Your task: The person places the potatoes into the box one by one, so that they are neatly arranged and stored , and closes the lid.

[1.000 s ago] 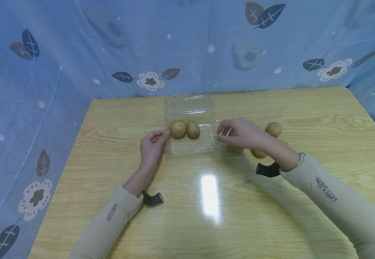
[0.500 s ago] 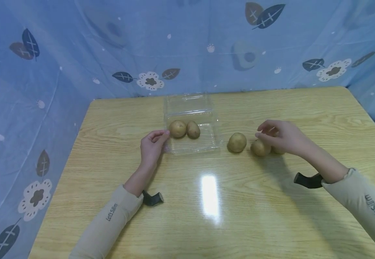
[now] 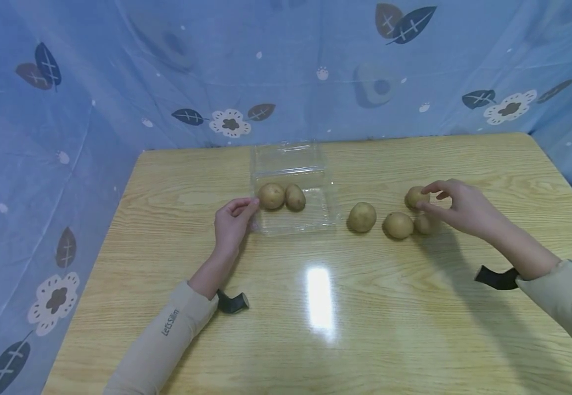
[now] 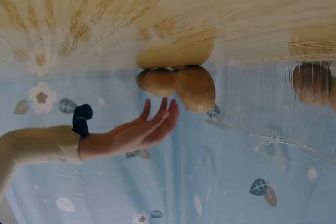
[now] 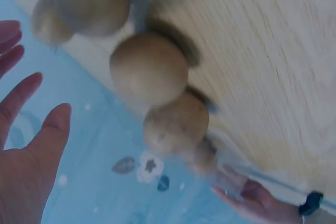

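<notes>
A clear plastic clamshell box (image 3: 315, 219) lies open on the wooden table (image 3: 286, 329), with two potatoes (image 3: 271, 196) (image 3: 295, 197) inside it. My left hand (image 3: 246, 211) rests with loosely curled fingers against the box's left front rim. To the right of the box lie several loose potatoes (image 3: 362, 216) (image 3: 397, 225). My right hand (image 3: 426, 198) has its thumb and forefinger at the farthest one (image 3: 416, 196), not closed round it. In the right wrist view the fingers (image 5: 31, 145) are spread straight beside the potatoes (image 5: 148, 69).
The box's lid (image 3: 288, 156) lies flat toward the back. A blue flowered cloth (image 3: 118, 82) hangs round the table's back and left sides. Both wrists wear black straps (image 3: 495, 277).
My right hand has moved from the box's right rim to the right, over the loose potatoes, to the farthest one. The left hand and the box have stayed still.
</notes>
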Action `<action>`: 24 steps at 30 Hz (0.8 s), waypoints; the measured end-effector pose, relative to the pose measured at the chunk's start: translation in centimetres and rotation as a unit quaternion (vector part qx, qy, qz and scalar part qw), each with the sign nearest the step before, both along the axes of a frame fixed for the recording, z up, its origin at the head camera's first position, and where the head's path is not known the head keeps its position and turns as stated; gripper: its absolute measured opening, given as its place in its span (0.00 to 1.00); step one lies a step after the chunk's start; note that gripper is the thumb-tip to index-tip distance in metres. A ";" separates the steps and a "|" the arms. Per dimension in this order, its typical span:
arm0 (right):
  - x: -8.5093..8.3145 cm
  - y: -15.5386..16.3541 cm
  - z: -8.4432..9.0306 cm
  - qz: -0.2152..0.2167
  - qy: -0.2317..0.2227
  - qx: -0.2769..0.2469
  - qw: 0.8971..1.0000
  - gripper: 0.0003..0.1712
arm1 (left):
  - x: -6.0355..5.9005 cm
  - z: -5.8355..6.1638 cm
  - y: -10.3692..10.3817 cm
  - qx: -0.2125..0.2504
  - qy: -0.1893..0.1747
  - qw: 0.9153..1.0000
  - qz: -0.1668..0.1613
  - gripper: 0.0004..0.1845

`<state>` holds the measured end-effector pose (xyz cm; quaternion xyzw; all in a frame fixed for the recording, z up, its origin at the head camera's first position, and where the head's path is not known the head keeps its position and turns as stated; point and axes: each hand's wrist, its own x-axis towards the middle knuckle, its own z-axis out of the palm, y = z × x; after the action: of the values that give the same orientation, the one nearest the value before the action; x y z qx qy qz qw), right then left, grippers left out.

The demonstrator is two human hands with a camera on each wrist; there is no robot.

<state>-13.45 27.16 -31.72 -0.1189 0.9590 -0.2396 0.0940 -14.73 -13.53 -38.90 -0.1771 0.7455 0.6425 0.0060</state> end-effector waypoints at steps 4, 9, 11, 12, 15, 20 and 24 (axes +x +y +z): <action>-0.7 0.3 -0.8 -0.001 0.012 0.002 1.000 0.28 | 0.0 0.0 0.0 -0.001 -0.003 1.000 -0.005 0.18; -1.6 0.2 -1.7 -0.002 0.005 0.011 1.000 0.28 | 0.1 0.2 -0.1 -0.003 -0.005 1.000 -0.007 0.17; -1.9 0.1 -2.1 -0.004 0.001 0.017 1.000 0.28 | 0.1 0.2 -0.1 -0.007 -0.004 1.000 -0.006 0.17; -2.1 0.0 -2.2 -0.003 0.003 0.021 1.000 0.28 | 0.1 0.1 0.0 -0.009 -0.003 1.000 -0.006 0.17; -2.5 0.0 -2.7 -0.001 0.006 0.023 1.000 0.26 | 0.1 0.1 0.0 -0.010 0.000 1.000 -0.010 0.17; -2.9 0.1 -3.3 0.003 -0.001 0.010 1.000 0.26 | 0.1 0.0 -0.2 -0.017 -0.004 1.000 -0.022 0.18; -3.2 0.0 -3.5 -0.004 -0.015 0.003 1.000 0.26 | 0.1 0.0 -0.3 -0.023 -0.007 0.999 -0.028 0.19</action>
<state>-16.63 27.19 -35.21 -0.1109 0.9588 -0.2384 0.1073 -14.60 -13.84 -38.92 -0.1611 0.7649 0.6231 0.0253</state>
